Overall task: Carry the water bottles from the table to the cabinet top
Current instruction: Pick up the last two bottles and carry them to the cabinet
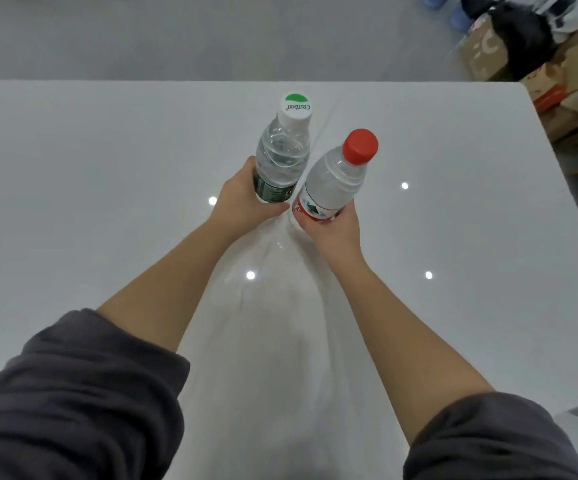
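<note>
1. My left hand (242,199) grips the bottle with the white and green cap (282,157). My fingers (250,165) are curled round its dark green label, low on the body.
2. My right hand (332,226) grips the bottle with the red cap (336,178). Those fingers are wrapped round its red and white label, also near the bottom.
3. Both bottles are over the middle of the white desk (73,168), in front of me, with their caps leaning away from me. The red-capped one tilts more to the right.
4. The two bottles sit close side by side at label height. I cannot tell whether they touch.
5. My hands hide both bases, so I cannot tell whether either bottle rests on the desk or is clear of it.
6. Both caps are on, and clear water shows in the upper part of each bottle.
7. My dark grey sleeves (73,393) are pushed up, leaving my forearms bare.
8. Beyond the far edge of the desk is grey floor (176,36). Cardboard boxes (571,74) are piled at the upper right, off the desk's corner.
</note>
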The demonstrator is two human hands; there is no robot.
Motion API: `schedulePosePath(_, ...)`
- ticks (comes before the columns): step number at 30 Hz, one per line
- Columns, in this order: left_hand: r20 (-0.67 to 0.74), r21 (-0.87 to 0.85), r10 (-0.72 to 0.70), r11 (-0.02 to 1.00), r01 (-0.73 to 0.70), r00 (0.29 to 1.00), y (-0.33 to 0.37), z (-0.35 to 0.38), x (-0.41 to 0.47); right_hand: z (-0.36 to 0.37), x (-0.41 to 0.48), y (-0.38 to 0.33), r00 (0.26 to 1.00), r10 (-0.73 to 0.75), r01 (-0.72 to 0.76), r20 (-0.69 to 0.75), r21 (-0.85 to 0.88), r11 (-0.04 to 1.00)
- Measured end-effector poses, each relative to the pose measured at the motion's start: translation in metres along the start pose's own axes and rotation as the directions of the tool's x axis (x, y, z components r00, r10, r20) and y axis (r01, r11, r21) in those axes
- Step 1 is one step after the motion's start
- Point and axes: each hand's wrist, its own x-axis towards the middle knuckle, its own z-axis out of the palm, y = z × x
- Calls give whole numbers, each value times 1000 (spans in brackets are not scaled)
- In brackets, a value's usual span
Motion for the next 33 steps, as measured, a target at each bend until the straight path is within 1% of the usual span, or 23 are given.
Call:
schedulePosePath(5,68,29,-18,999,16,998,-18,5,-55,-16,-47,29,998,56,-55,15,-16,998)
schedulePosePath(8,92,28,-18,999,15,996,-27,10,-77,-22,-61,38,996,78,-77,32,-31,997)
schedulePosePath(12,93,15,-35,999,34,995,-24,15,-77,-21,-59,36,995,96,-95,40,-37,995)
schedulePosePath(18,91,32,-50,998,47,995,-26,22,-74,-24,-71,33,994,109,-109,-8,2,994)
schedulePosePath(22,112,99,-51,994,40,992,-23,28,-91,-39,-101,42,989,134,-133,-54,25,991)
schedulePosePath(25,134,106,-57,993,43,989,-14,41,-112,-62,-127,52,984,148,-145,-99,37,989)
schedulePosePath(29,197,121,-64,992,41,978,4,76,-145,-110,-165,67,973,159,-141,-165,120,983)
schedulePosePath(33,263,72,-36,997,17,964,27,126,-191,-165,-215,83,948,184,-138,-259,185,973)
